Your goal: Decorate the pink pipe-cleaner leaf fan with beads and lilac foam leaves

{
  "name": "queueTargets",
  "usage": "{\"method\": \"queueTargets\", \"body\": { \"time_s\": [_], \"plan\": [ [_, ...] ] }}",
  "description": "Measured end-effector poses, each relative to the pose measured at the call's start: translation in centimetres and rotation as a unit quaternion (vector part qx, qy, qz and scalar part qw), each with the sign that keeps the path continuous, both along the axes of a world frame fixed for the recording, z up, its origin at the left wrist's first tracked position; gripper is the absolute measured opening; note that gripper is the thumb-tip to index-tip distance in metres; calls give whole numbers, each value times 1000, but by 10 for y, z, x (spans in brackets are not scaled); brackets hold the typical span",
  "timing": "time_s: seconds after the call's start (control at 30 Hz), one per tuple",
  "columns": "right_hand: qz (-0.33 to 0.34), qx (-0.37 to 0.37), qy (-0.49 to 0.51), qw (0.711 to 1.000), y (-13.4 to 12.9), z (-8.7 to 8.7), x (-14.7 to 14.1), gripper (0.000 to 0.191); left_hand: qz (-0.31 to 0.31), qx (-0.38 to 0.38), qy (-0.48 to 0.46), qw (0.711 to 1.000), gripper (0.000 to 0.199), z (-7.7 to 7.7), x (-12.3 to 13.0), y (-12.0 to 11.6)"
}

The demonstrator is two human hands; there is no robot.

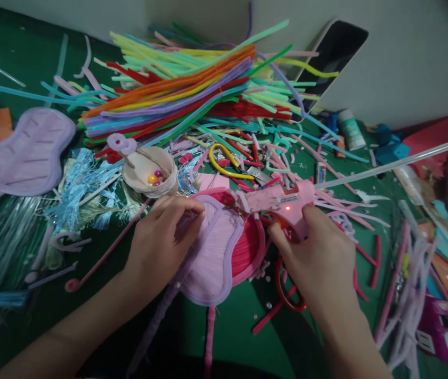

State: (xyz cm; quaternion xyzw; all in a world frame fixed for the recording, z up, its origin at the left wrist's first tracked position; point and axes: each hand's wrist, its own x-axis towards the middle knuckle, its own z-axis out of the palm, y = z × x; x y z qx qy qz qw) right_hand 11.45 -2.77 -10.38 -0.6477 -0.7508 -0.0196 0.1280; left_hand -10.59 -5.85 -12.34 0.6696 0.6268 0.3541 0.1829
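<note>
My right hand (318, 252) grips a pink hot glue gun (265, 200), its small red light on and a clear glue stick (397, 163) jutting from the back. The gun's nozzle is over the upper part of a lilac pipe-cleaner fan (213, 252). Beneath that fan lies a deep-pink fan (249, 247), partly covered. My left hand (164, 237) is at the lilac fan's left edge, thumb and fingers pinched together; what is between them is hidden. Behind this hand stands a whitish cup (150, 187) with several shiny beads (156, 178) inside.
A large pile of coloured pipe cleaners (184, 89) lies at the back. Yellow-handled pliers (224, 160) and orange-handled scissors (287, 295) are near the gun. Another lilac fan (26, 152) and blue tassels (85, 179) lie left. A phone-like device (338, 52) leans on the wall.
</note>
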Motion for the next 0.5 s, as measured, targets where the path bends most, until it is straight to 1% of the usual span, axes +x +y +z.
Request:
{"method": "queueTargets", "body": {
  "time_s": [0.27,0.5],
  "plan": [
    [-1,-9,5,1000,1,0,-1,40,3,-1,10,1000,6,0,0,0],
    [2,-4,0,1000,2,1,0,40,0,6,10,1000,7,-1,0,1]
  ]
}}
